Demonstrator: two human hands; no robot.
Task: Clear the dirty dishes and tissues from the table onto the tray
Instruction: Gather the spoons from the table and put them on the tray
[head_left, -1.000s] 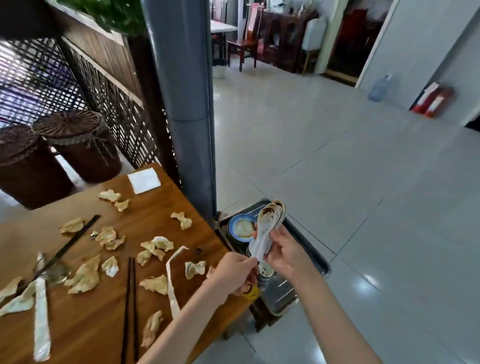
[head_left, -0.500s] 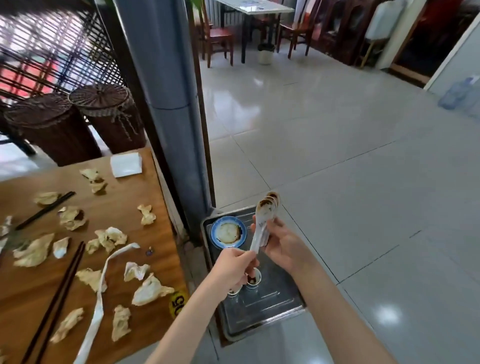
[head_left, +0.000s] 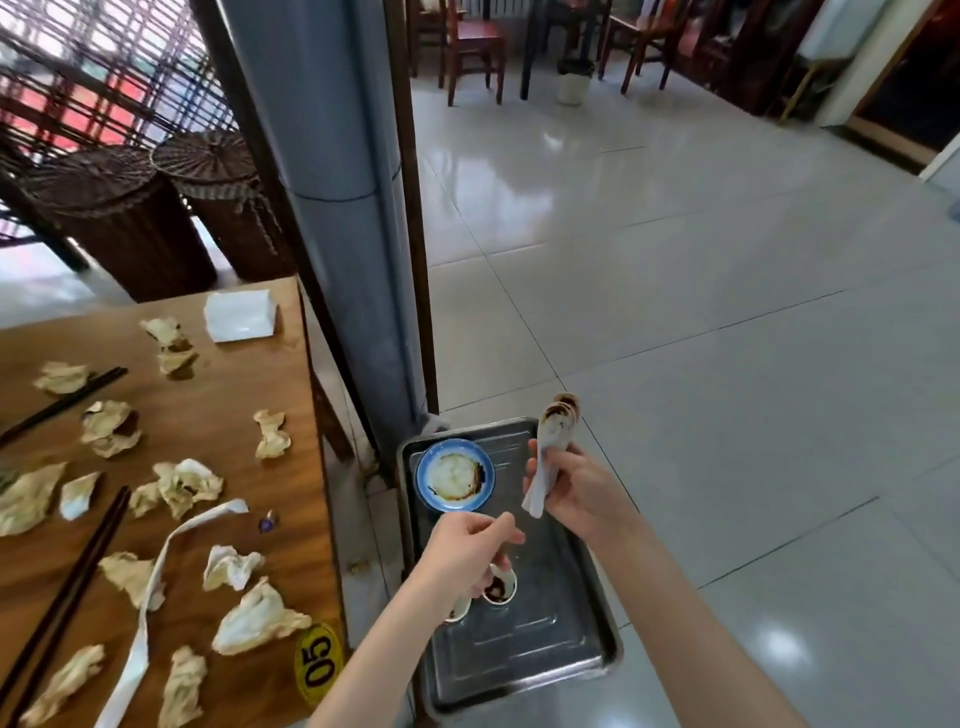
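Note:
A metal tray (head_left: 563, 654) lies low beside the wooden table (head_left: 218, 415), right of its edge. On the tray's far end sits a blue-rimmed saucer (head_left: 454, 479) with sauce stains. My right hand (head_left: 582, 491) grips a stack of stained white spoons (head_left: 553, 434) above the tray's right side, bowls pointing up. My left hand (head_left: 465, 556) is over the tray's middle, fingers pinched on two small sauce-stained cups (head_left: 500, 590) that are at or just above the tray floor. Several crumpled dirty tissues (head_left: 184, 483) are scattered over the table.
Dark chopsticks (head_left: 67, 592), a white paper strip (head_left: 150, 577) and a stack of clean napkins (head_left: 239, 316) lie on the table, by a yellow "05" sticker (head_left: 318, 662). A grey pillar (head_left: 343, 208) stands behind the tray. Wicker baskets (head_left: 130, 218) are at far left; tiled floor at right.
Both hands have moved from the table edge out over the tray. The left hand has gone down with the cups towards the tray floor; the right hand still holds the spoons up.

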